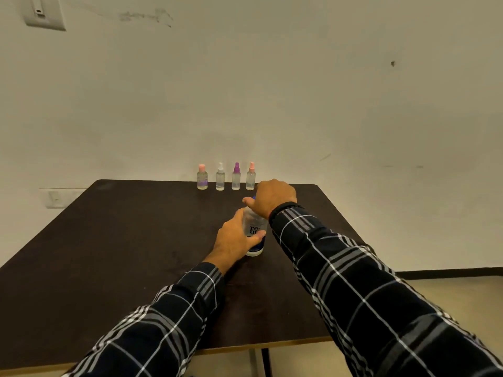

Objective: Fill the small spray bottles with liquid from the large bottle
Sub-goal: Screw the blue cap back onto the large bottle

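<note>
Your two plaid sleeves, left (163,322) and right (381,295), reach out from the bottom of the view over the dark desk (122,240). Your left hand (234,240) grips the large bottle (254,229) round its body, thumb laid across the front over the dark lettering. That bottle is clear, with a blue band at its base, and it stands about upright on the desk, near the middle and a little toward the far side. Your right hand (275,198) comes down over its top and closes on the blue cap (253,198), of which only a sliver shows by the thumb; the fingers are hidden behind the back of the hand.

Four small clear bottles stand upright in a row at the far edge of the desk, against the wall (272,91), each apart from the next. From left to right: a pink flat-capped bottle (202,178) with a purple label, a white sprayer (220,178), a purple sprayer (236,177) and a pink sprayer (250,177). The pink sprayer is just beside your right hand, not touching it. How full they are is too small to tell.

A switch plate (45,12) sits high on the wall at left, and a socket (58,198) lower down beside the desk.
</note>
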